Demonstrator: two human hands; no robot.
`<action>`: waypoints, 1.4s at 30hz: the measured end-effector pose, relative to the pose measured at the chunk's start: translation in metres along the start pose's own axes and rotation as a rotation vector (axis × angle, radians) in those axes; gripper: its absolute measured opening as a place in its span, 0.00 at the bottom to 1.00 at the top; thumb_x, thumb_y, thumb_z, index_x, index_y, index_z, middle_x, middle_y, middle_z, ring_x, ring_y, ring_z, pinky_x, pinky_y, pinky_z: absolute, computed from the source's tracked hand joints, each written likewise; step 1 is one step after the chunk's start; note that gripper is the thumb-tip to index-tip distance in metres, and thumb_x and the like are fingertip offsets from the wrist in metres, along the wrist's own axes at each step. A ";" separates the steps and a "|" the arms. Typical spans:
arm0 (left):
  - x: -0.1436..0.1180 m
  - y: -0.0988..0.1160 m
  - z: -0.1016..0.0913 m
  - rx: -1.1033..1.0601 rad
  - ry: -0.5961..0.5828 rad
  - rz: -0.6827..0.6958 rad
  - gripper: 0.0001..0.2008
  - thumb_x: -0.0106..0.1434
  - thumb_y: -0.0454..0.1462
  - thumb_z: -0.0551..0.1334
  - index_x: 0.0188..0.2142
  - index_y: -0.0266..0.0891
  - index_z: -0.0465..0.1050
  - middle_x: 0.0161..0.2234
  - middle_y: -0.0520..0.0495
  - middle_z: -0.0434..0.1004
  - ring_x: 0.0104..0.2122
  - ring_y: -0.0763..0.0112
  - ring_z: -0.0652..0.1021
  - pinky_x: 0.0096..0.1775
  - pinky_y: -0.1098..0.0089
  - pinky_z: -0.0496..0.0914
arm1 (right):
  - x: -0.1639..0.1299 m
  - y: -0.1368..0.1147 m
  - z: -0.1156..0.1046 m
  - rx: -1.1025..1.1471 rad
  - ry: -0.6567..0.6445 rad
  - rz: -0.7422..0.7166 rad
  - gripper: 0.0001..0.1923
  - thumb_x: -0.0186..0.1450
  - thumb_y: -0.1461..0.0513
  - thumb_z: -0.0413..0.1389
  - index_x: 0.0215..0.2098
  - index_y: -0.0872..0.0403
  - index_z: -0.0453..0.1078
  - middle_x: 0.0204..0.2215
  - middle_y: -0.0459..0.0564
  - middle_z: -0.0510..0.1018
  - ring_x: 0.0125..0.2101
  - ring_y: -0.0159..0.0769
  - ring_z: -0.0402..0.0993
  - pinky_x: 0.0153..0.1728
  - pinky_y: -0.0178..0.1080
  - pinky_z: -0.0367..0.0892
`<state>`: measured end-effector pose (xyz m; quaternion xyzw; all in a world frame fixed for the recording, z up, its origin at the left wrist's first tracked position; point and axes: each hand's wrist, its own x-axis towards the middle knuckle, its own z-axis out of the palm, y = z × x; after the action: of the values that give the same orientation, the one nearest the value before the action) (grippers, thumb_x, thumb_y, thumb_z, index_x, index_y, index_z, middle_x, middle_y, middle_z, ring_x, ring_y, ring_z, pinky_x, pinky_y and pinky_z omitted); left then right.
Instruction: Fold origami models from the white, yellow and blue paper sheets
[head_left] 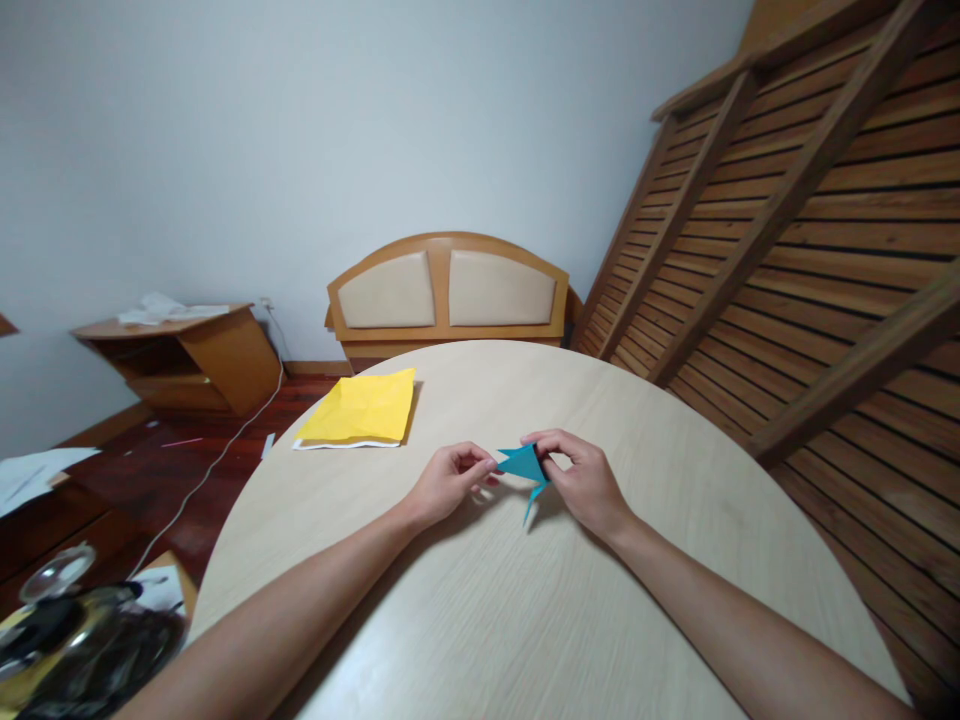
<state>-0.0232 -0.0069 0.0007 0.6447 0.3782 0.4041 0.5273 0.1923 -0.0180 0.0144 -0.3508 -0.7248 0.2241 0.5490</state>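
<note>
At the far left we see a low cabinet (187, 360) with loose papers on top; its open shelf looks dark, and we cannot tell what is in it. At the bottom left corner sit dark, shiny items, too blurred to name. On the round table (465, 620) a yellow sheet (360, 410) lies flat near the far edge, well apart from our hands. Our left hand (446, 485) pinches the left tip of the blue paper (525, 465) between thumb and fingertips, the other fingers curled in. Our right hand (585, 480) pinches its right side, fingers pressed together over the fold. Held from both ends, the paper stays taut just above the table's middle, a thin point hanging down.
</note>
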 end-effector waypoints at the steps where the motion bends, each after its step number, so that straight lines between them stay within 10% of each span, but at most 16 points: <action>1: 0.000 0.000 0.000 -0.006 -0.004 -0.002 0.24 0.59 0.55 0.67 0.35 0.34 0.73 0.33 0.41 0.82 0.31 0.68 0.80 0.30 0.72 0.70 | 0.000 0.000 -0.001 -0.008 -0.009 -0.014 0.09 0.60 0.70 0.53 0.28 0.51 0.71 0.38 0.49 0.83 0.40 0.39 0.79 0.45 0.41 0.70; 6: -0.001 0.000 0.000 -0.014 0.041 0.027 0.23 0.58 0.53 0.68 0.38 0.36 0.70 0.31 0.44 0.81 0.29 0.68 0.81 0.29 0.72 0.70 | 0.000 -0.001 -0.004 -0.014 -0.069 -0.076 0.12 0.55 0.74 0.50 0.26 0.51 0.66 0.35 0.48 0.81 0.37 0.37 0.77 0.40 0.39 0.69; 12: -0.008 0.007 0.002 0.146 -0.022 0.102 0.28 0.65 0.50 0.64 0.58 0.35 0.68 0.52 0.32 0.77 0.36 0.64 0.82 0.39 0.64 0.74 | -0.002 0.000 -0.006 -0.005 -0.162 -0.153 0.14 0.51 0.76 0.47 0.22 0.51 0.62 0.36 0.48 0.81 0.38 0.37 0.78 0.40 0.39 0.70; 34: -0.006 0.009 0.004 0.127 -0.023 0.054 0.20 0.61 0.49 0.67 0.41 0.33 0.78 0.32 0.43 0.80 0.25 0.72 0.76 0.29 0.71 0.69 | -0.001 -0.003 0.000 -0.005 -0.036 0.006 0.02 0.65 0.63 0.58 0.36 0.51 0.70 0.40 0.52 0.80 0.41 0.39 0.78 0.45 0.44 0.73; 42: -0.001 0.006 0.000 0.025 0.095 0.074 0.19 0.60 0.48 0.68 0.41 0.33 0.77 0.33 0.42 0.81 0.30 0.68 0.78 0.29 0.72 0.68 | 0.000 0.005 0.001 0.067 0.028 0.193 0.15 0.67 0.56 0.58 0.49 0.51 0.65 0.48 0.55 0.77 0.45 0.41 0.77 0.45 0.45 0.75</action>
<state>-0.0234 -0.0087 0.0063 0.6448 0.3836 0.4490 0.4853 0.1924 -0.0143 0.0104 -0.4035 -0.6722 0.2951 0.5462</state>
